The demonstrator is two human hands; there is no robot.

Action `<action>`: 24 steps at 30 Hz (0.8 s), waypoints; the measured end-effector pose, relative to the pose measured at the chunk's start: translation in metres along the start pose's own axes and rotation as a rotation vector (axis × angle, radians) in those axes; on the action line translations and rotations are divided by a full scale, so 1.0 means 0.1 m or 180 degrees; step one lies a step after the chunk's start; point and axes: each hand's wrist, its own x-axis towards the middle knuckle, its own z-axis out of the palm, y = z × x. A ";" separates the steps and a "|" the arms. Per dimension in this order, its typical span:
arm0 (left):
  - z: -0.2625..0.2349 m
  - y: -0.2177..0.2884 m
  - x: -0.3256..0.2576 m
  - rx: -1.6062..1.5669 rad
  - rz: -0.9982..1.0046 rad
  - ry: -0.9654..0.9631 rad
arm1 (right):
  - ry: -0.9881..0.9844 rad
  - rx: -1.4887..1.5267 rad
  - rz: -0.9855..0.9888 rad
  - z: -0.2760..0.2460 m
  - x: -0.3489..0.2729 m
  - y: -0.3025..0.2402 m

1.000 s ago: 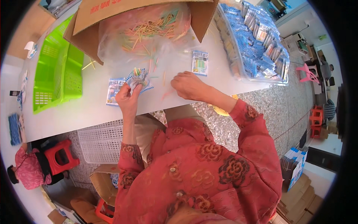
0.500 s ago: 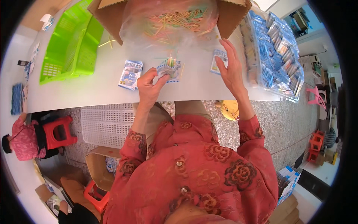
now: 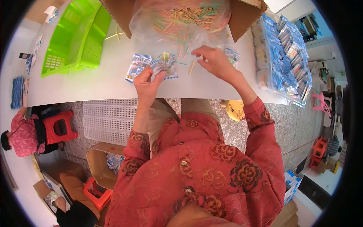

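Packing looks partly done, judged from the head view: many filled blue packets (image 3: 287, 56) are stacked at the right of the table (image 3: 94, 81), while a bag of coloured sticks (image 3: 181, 19) remains in the cardboard box (image 3: 245, 15). A small packet (image 3: 164, 66) with sticks is gripped by the left hand (image 3: 147, 81). Loose sticks at the bag's mouth are pinched by the right hand (image 3: 213, 62).

Small packing workshop: white counter (image 3: 94, 81) with cardboard box (image 3: 245, 15) of loose coloured sticks (image 3: 185, 15), stacked blue packets (image 3: 283, 56), green crate (image 3: 72, 41), white crate (image 3: 107, 121) underneath, red stools (image 3: 60, 126), another worker nearby.
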 end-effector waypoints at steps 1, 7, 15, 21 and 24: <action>-0.01 0.03 0.00 -0.0009 -0.0005 -0.0003 | -0.0108 -0.0522 -0.0479 0.09 -0.04 0.08; -0.07 0.11 -0.01 -0.0332 -0.0114 0.0111 | -0.0818 -0.1456 -0.1100 0.37 0.08 0.33; -0.09 0.03 -0.01 -0.0053 -0.0083 0.0012 | -0.0385 -0.1166 -0.1029 0.38 0.48 0.42; -0.10 -0.06 -0.01 0.0082 -0.0080 0.0027 | -0.1152 -0.1639 -0.1269 0.39 0.77 0.37; -0.06 -0.06 -0.01 -0.0009 0.0030 -0.0003 | -0.1554 -0.2006 -0.1323 0.43 0.80 0.32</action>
